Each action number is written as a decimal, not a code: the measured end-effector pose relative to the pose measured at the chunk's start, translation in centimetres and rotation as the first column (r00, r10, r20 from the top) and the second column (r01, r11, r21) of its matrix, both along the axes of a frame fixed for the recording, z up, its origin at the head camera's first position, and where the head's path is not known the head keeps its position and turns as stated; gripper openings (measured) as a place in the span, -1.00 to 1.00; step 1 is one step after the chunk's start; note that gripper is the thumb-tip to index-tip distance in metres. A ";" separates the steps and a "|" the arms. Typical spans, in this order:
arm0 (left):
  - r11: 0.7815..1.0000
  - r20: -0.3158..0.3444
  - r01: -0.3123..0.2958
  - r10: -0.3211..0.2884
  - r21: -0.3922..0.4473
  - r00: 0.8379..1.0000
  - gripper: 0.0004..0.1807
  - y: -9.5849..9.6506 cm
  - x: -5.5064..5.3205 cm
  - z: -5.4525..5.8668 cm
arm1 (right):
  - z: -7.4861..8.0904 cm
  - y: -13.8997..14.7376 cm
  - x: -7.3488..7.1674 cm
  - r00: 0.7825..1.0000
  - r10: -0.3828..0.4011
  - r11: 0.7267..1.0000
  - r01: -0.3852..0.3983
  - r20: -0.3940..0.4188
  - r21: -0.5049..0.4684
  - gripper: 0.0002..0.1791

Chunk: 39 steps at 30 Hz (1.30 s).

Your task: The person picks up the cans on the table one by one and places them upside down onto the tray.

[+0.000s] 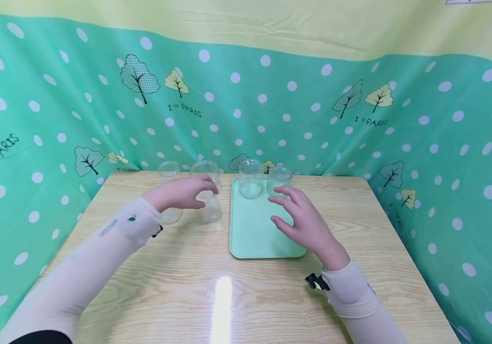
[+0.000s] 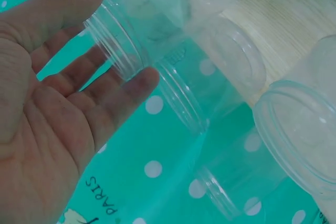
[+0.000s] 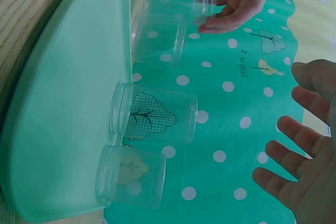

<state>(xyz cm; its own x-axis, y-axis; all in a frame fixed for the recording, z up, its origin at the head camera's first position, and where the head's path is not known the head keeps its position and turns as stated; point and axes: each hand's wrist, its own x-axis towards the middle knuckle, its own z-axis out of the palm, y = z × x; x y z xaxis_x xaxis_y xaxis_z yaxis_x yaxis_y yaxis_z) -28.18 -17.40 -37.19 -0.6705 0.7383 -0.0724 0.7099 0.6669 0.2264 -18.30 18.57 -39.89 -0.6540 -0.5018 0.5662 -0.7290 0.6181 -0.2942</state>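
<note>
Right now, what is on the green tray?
A taller clear threaded jar and a shorter one stand mouth-down. In the head view, the right hand hides part of the tray on the right.

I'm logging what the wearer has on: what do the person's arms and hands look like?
The left hand and right hand are ungloved. Long, whitish fabric sleeves cover both arms; the left one bears faint grey print and a small dark-teal spot near its cuff. Small black fittings show at both wrists.
</note>
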 end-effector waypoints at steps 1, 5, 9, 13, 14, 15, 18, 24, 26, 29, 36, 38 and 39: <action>1.000 -0.003 -0.006 0.006 0.014 1.000 -0.52 -0.2 0.2 0.0 | 0.0 0.0 0.0 1.000 0.000 1.000 0.000 0.001 -0.001 -0.50; 0.997 -0.011 -0.021 0.022 0.074 1.000 -0.52 -0.9 1.0 0.1 | -0.1 0.0 0.0 1.000 -0.001 1.000 0.001 0.006 -0.003 -0.50; 0.991 -0.033 -0.016 0.020 0.131 0.999 -0.52 -1.5 1.8 0.2 | -0.2 0.0 -0.1 1.000 0.000 1.000 0.000 0.011 -0.004 -0.49; 0.987 -0.050 -0.002 0.010 0.160 0.999 -0.52 -1.9 2.7 0.4 | -0.3 -0.1 -0.2 1.000 0.004 1.000 -0.004 0.014 -0.003 -0.49; 0.986 -0.053 0.001 0.008 0.165 0.999 -0.52 -1.9 2.9 0.4 | -0.3 0.0 -0.2 1.000 0.004 1.000 -0.004 0.016 -0.005 -0.49; 0.985 -0.055 0.005 0.004 0.171 0.998 -0.52 -2.0 3.1 0.5 | -0.4 0.0 -0.2 1.000 0.003 1.000 -0.003 0.015 -0.007 -0.49; 0.982 -0.061 0.013 -0.002 0.187 0.998 -0.51 -2.0 3.5 0.5 | -0.4 0.1 -0.2 1.000 0.001 1.000 -0.001 0.006 -0.008 -0.49; 0.976 -0.083 0.013 0.006 0.219 0.997 -0.50 -1.9 4.4 0.5 | -0.5 0.1 -0.4 1.000 0.008 1.000 -0.008 0.002 -0.004 -0.49; 0.972 -0.095 0.019 0.003 0.232 0.995 -0.51 -1.9 4.8 0.4 | -0.6 0.1 -0.4 1.000 0.007 1.000 -0.007 0.006 -0.001 -0.49; 0.966 -0.104 0.027 0.000 0.257 0.995 -0.51 -1.7 5.4 0.5 | -0.6 0.1 -0.5 1.000 0.003 1.000 -0.003 0.010 0.003 -0.48; 0.945 -0.110 0.029 0.007 0.325 0.994 -0.49 -1.6 6.3 -0.1 | -0.6 0.0 -0.4 1.000 0.001 1.000 -0.001 0.009 -0.003 -0.48; 0.938 -0.105 0.024 0.014 0.346 0.994 -0.48 -1.4 6.6 -0.2 | -0.6 0.0 -0.3 1.000 -0.001 1.000 0.001 0.008 -0.004 -0.48; 0.934 -0.104 0.019 0.019 0.358 0.994 -0.48 -1.4 6.7 -0.2 | -0.6 0.0 -0.3 1.000 -0.002 1.000 0.002 0.008 -0.005 -0.48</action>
<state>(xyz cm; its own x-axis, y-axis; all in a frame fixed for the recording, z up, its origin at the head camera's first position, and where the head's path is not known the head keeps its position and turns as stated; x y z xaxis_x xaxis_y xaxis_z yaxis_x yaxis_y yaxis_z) -21.49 -18.75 -37.43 -0.6603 0.7022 0.2664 0.7421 0.5554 0.3752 -18.58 18.58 -40.46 -0.6592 -0.4976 0.5638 -0.7255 0.6179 -0.3031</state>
